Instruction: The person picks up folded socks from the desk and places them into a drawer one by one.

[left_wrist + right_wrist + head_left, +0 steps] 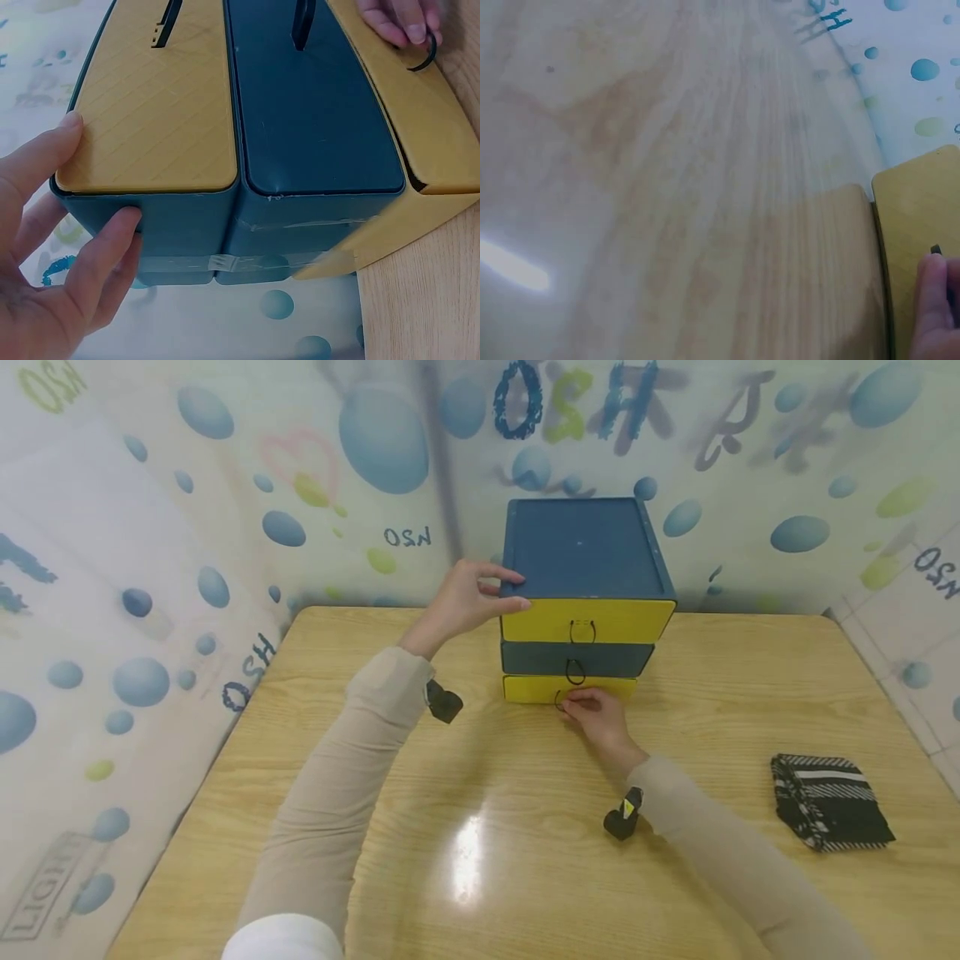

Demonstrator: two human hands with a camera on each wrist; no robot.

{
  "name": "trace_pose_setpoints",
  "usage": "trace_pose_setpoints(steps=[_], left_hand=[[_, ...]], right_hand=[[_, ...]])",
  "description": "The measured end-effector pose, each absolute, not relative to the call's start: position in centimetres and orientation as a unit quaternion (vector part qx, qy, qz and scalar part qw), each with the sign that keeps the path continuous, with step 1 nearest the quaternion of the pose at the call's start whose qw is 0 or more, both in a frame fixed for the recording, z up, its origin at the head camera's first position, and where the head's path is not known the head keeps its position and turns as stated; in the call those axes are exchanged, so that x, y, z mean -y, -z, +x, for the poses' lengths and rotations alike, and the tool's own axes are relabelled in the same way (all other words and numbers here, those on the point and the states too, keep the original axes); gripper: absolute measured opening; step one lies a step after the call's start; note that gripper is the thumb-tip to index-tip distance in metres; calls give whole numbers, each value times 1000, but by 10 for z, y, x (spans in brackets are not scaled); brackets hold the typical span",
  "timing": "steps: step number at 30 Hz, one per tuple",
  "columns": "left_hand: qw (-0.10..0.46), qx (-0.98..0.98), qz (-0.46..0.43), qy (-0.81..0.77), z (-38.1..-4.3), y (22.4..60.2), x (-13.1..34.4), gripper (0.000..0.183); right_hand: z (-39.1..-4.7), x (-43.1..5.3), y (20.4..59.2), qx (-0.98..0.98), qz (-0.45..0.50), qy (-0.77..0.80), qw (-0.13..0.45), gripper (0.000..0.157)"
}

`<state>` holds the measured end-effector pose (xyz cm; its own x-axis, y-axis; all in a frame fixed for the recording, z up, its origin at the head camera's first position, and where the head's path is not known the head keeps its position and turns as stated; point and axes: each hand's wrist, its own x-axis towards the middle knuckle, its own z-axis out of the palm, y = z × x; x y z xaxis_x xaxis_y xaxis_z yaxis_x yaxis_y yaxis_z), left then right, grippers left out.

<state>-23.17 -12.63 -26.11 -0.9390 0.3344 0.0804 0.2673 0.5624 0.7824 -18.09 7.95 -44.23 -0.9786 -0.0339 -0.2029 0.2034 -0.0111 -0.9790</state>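
Observation:
A three-drawer box point(585, 547) with a dark blue top stands at the back of the table, its drawer fronts yellow, blue and yellow from top to bottom. My left hand point(468, 597) grips its upper left front corner. In the left wrist view, the thumb lies at the edge of the top yellow drawer front point(157, 112) and the other fingers on the blue casing. Low down, my right hand point(600, 718) pinches the black loop handle point(431, 56) of the bottom yellow drawer point(525, 690). That drawer's front is near flush with the stack.
A folded black-and-white patterned cloth point(832, 802) lies on the right of the wooden table point(420, 877). Right behind the box rises a wall covering point(465, 493) with blue and green spots. Two more loop handles hang from the upper drawers.

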Motion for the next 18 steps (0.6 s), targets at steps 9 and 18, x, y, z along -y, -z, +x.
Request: trace_pose_setpoints(steps=[9, 18], left_hand=[[37, -883, 167, -438, -233, 260, 128, 35], [42, -880, 166, -442, -232, 261, 127, 34]], right_hand=[[-152, -88, 439, -703, 42, 701, 113, 25], [-110, -93, 437, -693, 50, 706, 137, 24]])
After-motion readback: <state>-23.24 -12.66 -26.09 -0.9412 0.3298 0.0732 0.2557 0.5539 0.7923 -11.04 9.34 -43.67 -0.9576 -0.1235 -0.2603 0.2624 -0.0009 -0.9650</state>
